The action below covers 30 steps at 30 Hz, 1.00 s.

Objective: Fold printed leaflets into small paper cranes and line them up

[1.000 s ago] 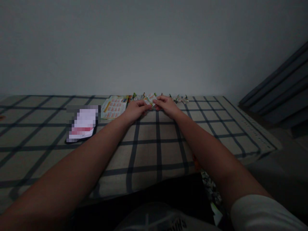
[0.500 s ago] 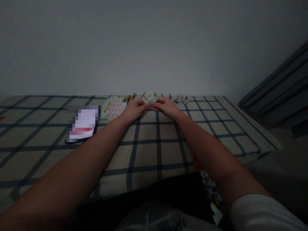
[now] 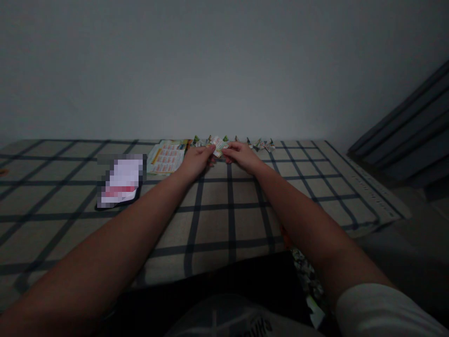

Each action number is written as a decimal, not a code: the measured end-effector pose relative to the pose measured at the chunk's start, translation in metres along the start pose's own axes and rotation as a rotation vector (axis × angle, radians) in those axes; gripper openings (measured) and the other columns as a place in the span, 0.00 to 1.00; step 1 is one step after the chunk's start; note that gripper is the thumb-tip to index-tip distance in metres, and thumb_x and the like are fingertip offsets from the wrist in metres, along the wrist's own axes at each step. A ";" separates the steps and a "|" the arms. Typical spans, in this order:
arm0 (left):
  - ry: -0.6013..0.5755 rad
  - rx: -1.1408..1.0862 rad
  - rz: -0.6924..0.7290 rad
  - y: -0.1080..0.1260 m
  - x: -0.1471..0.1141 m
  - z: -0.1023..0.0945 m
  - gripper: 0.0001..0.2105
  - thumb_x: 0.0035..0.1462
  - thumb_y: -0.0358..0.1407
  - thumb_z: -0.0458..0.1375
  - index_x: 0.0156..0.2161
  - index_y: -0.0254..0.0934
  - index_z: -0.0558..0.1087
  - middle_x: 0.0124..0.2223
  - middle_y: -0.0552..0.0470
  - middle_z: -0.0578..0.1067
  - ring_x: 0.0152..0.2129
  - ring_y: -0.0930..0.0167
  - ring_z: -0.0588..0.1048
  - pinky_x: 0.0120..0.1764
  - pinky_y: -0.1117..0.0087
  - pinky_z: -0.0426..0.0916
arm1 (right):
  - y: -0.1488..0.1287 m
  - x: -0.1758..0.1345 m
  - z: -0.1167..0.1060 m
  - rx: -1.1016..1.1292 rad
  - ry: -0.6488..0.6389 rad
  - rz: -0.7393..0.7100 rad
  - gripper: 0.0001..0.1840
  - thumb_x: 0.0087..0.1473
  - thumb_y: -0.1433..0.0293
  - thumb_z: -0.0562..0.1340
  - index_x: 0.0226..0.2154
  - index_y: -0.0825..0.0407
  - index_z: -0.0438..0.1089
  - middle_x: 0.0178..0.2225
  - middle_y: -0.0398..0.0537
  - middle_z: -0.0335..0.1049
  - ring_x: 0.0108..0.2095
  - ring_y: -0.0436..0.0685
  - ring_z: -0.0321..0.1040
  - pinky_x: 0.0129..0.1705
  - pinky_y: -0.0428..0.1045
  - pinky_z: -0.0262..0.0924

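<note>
One small paper (image 3: 218, 149) sits between the left hand (image 3: 197, 161) and right hand (image 3: 242, 156), each pinching it narrowly, near the far edge of the cloth (image 3: 213, 224). Uneven pulling could tear it; a stray knuckle could scatter the folded pieces (image 3: 264, 145) or shift the sheet (image 3: 167, 158).

Dim, grey light; deep shadow below; phone screen (image 3: 122, 175) pixelated.

The bare left hand (image 3: 197, 161) and bare right hand (image 3: 243, 156), nearly meeting at the thumb tips just before, have parted slightly; the small white paper with red-and-green print (image 3: 218, 145) now shows between them.
</note>
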<state>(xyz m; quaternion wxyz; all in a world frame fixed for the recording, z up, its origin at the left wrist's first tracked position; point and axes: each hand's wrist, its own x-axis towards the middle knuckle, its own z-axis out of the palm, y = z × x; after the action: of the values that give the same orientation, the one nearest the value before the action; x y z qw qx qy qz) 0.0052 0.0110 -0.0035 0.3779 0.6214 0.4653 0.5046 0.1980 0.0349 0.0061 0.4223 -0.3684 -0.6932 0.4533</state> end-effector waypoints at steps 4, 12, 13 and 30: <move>-0.022 -0.092 0.009 -0.005 0.004 0.001 0.26 0.53 0.60 0.64 0.27 0.34 0.78 0.25 0.49 0.76 0.20 0.73 0.71 0.25 0.71 0.67 | -0.004 0.000 0.000 -0.004 -0.009 0.040 0.08 0.57 0.67 0.66 0.29 0.53 0.70 0.22 0.40 0.69 0.24 0.48 0.65 0.29 0.44 0.61; 0.046 0.044 0.095 0.007 0.004 -0.004 0.23 0.58 0.53 0.61 0.24 0.35 0.75 0.21 0.53 0.73 0.20 0.73 0.70 0.27 0.73 0.66 | -0.007 0.000 0.001 0.012 -0.010 0.073 0.05 0.57 0.72 0.64 0.29 0.54 0.71 0.22 0.39 0.69 0.23 0.47 0.65 0.28 0.43 0.60; 0.044 0.030 0.079 0.009 0.003 -0.004 0.22 0.57 0.53 0.62 0.24 0.35 0.75 0.22 0.53 0.73 0.21 0.73 0.70 0.27 0.72 0.66 | -0.007 0.000 0.001 0.015 -0.014 0.072 0.05 0.57 0.72 0.64 0.29 0.54 0.71 0.23 0.39 0.69 0.23 0.47 0.66 0.28 0.43 0.60; 0.070 -0.405 -0.186 0.012 0.005 0.000 0.08 0.48 0.33 0.69 0.35 0.32 0.79 0.28 0.52 0.77 0.18 0.78 0.69 0.22 0.76 0.67 | 0.002 0.000 -0.001 0.135 -0.025 -0.003 0.23 0.51 0.68 0.72 0.51 0.48 0.75 0.36 0.43 0.77 0.28 0.47 0.69 0.32 0.44 0.67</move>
<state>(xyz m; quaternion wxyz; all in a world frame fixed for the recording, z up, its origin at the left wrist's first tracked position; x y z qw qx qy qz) 0.0079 0.0128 0.0092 0.5233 0.4693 0.4227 0.5720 0.1992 0.0357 0.0046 0.4384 -0.3323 -0.6668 0.5028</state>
